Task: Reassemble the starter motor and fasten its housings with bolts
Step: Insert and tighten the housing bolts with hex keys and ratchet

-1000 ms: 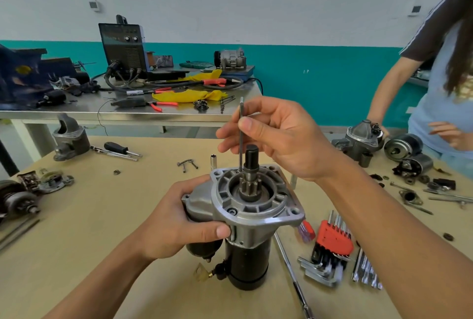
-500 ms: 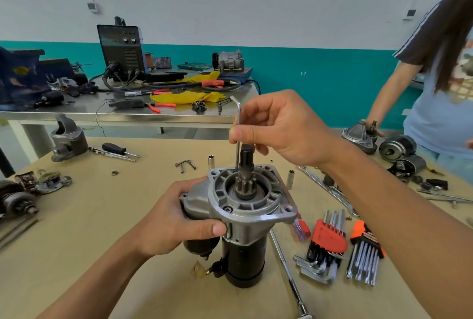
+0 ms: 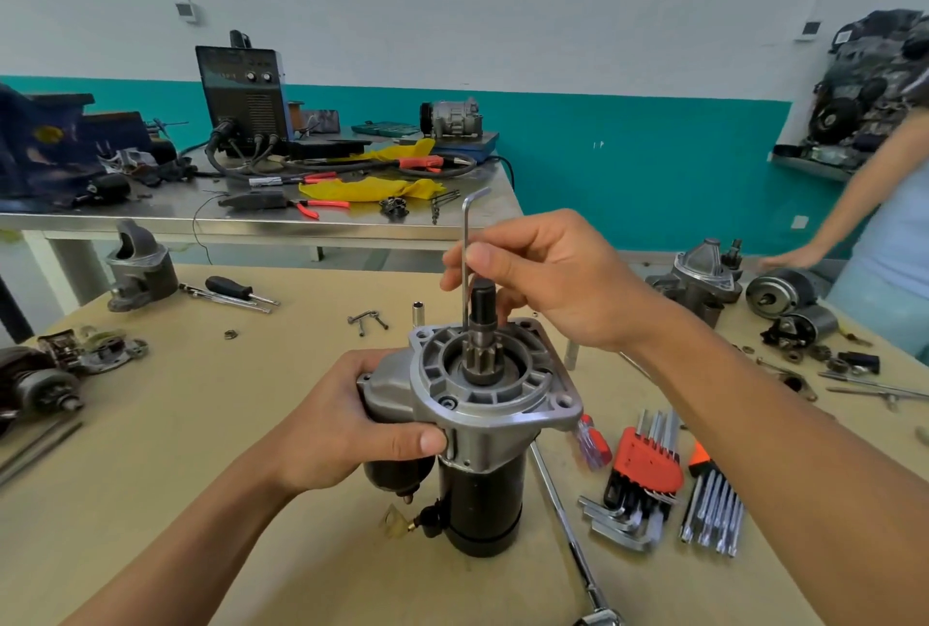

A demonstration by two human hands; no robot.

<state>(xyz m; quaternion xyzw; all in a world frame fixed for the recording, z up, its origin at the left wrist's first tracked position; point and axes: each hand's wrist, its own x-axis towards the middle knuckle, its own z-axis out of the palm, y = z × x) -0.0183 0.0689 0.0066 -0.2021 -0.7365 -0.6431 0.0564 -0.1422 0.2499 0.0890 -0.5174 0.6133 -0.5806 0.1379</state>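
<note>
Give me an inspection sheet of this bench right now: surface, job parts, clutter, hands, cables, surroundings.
Surface: tan workbench, strewn with parts.
Job's things: starter motor stands upright, pinion up; hex key vertical, tip down in its front housing.
Clutter: red hex key set, ratchet handle, screwdriver, loose bolts, other starter pieces.
Hands: left hand grips the starter motor; right hand pinches the hex key.
Cables: black leads from the welder on the steel table.
Surroundings: teal-and-white wall; second person at right.
</note>
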